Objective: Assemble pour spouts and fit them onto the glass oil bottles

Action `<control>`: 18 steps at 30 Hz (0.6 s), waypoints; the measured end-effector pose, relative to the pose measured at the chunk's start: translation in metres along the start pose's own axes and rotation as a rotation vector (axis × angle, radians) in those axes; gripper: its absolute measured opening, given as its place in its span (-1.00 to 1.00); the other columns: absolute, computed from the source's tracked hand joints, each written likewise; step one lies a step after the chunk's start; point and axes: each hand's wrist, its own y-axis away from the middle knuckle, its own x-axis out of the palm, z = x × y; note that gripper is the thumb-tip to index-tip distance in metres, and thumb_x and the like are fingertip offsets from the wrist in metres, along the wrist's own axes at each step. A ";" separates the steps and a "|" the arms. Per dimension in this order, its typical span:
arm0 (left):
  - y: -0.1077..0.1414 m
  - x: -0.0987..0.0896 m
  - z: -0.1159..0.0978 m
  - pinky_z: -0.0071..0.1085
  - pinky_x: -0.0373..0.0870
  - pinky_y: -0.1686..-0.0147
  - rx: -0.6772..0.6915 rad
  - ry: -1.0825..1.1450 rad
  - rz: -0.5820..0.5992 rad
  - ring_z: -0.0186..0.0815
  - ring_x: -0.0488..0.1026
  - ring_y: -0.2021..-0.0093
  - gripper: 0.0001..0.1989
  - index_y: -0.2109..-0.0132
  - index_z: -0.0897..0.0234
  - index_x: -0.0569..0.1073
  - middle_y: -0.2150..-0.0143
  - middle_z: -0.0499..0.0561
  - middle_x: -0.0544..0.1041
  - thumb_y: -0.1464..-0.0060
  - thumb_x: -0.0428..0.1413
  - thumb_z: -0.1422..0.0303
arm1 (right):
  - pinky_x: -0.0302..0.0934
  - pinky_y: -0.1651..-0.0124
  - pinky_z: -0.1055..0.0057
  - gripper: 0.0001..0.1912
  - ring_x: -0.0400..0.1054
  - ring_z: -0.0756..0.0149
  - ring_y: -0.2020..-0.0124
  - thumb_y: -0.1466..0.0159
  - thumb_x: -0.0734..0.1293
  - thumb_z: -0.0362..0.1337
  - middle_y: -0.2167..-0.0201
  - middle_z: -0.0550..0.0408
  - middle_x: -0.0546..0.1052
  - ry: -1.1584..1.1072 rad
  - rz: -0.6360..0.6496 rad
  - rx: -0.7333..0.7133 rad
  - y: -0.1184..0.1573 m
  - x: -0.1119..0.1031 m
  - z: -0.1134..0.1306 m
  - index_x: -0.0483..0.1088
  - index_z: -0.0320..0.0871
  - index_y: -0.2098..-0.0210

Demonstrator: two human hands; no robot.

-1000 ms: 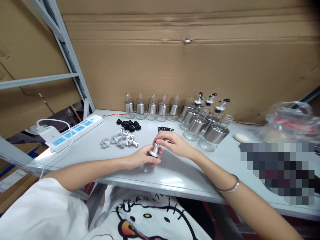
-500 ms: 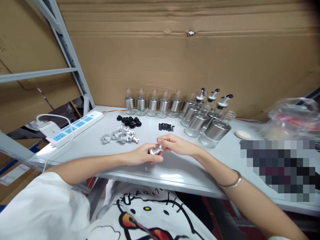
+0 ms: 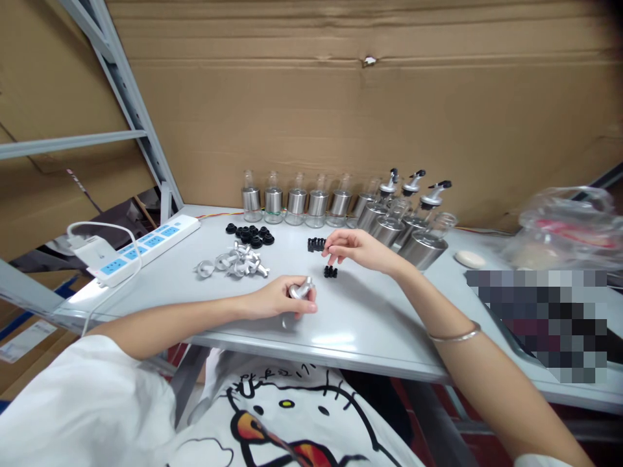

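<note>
Holding a silver spout (image 3: 300, 289) near the counter's (image 3: 374, 318) front edge

The left hand (image 3: 293, 302) has its fingers wrapped around the silver spout, whose narrow end points up and to the right. Hand and spout are nearer the front edge than the back, with a strip of bare counter between them and the lip.

The right hand (image 3: 361, 250) reaches farther out, fingers half bent and tips pointing down. Whether they pinch anything cannot be told. Just beside those tips are a row of small black pieces (image 3: 315, 244) and, closer to the front edge, a small black cluster (image 3: 331, 272). A gap of open counter separates the two hands.

To the left, a pile of silver parts (image 3: 242, 261) lies near the left hand, with black caps (image 3: 250, 235) behind it; a power strip (image 3: 156, 240) runs along the left edge. A row of glass bottles (image 3: 296, 202) stands near the back edge, before the cardboard (image 3: 243, 97).

More bottles (image 3: 424, 250) crowd behind the right wrist, three black-tipped spouts rising among them, so room is tighter there. In front of the right forearm, bare counter runs to the front edge. A white oval object (image 3: 470, 259) and a plastic bag (image 3: 569, 227) lie farther right.
</note>
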 end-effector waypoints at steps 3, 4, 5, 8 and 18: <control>0.000 0.000 0.000 -0.49 0.15 0.45 0.009 0.004 0.002 -0.48 0.24 0.54 -0.69 0.39 0.32 0.32 0.59 -0.18 0.34 0.06 0.22 0.19 | 0.28 0.29 0.36 -0.84 0.49 0.29 0.37 -0.22 0.27 -0.21 0.36 0.03 0.54 0.110 -0.020 0.070 0.001 -0.006 -0.005 0.22 -0.16 0.32; 0.000 0.000 0.000 -0.49 0.15 0.45 0.010 0.007 0.000 -0.47 0.24 0.54 -0.69 0.39 0.32 0.32 0.59 -0.18 0.34 0.07 0.22 0.19 | 0.28 0.29 0.36 -0.89 0.48 0.29 0.38 -0.25 0.23 -0.25 0.37 0.03 0.54 0.157 -0.043 0.087 0.001 -0.007 -0.007 0.19 -0.15 0.32; 0.000 0.001 0.000 -0.49 0.15 0.45 0.009 0.009 -0.002 -0.47 0.23 0.54 -0.69 0.39 0.33 0.32 0.59 -0.18 0.33 0.07 0.22 0.20 | 0.27 0.29 0.36 -0.92 0.48 0.31 0.39 -0.27 0.19 -0.29 0.37 0.05 0.54 0.208 -0.064 0.095 0.001 -0.008 -0.008 0.16 -0.14 0.32; 0.000 0.001 -0.001 -0.48 0.15 0.45 0.007 0.010 -0.004 -0.47 0.23 0.54 -0.70 0.39 0.33 0.32 0.58 -0.17 0.33 0.06 0.22 0.20 | 0.23 0.26 0.38 -0.96 0.42 0.34 0.39 -0.25 0.18 -0.32 0.40 0.08 0.52 0.446 -0.072 0.050 0.002 -0.011 -0.010 0.20 -0.14 0.35; -0.001 0.000 0.000 -0.49 0.15 0.44 0.006 0.003 -0.004 -0.47 0.24 0.53 -0.70 0.38 0.33 0.32 0.58 -0.17 0.33 0.06 0.22 0.21 | 0.19 0.34 0.46 -0.88 0.34 0.35 0.46 -0.10 0.26 -0.46 0.53 0.13 0.49 0.722 0.050 0.138 0.000 -0.015 -0.015 0.41 -0.19 0.41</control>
